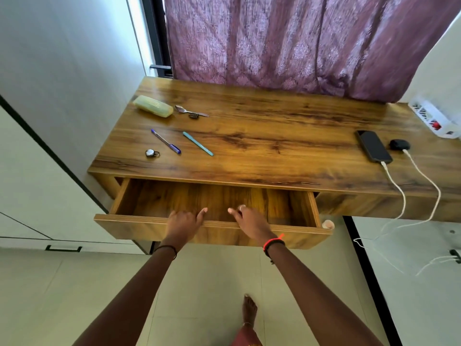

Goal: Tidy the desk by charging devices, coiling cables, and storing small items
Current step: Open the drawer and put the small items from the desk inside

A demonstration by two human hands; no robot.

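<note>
Wooden desk (274, 136), drawer (139, 228) open; purple curtain (299, 41) behind, tiled floor (212, 283).

a black band (166, 248) on the left wrist, red and black bands (273, 242) below the right hand (249, 221).

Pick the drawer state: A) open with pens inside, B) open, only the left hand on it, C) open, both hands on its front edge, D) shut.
C: the drawer stands pulled out from under the desktop, and the left hand and the right hand both curl over its front edge.
</note>
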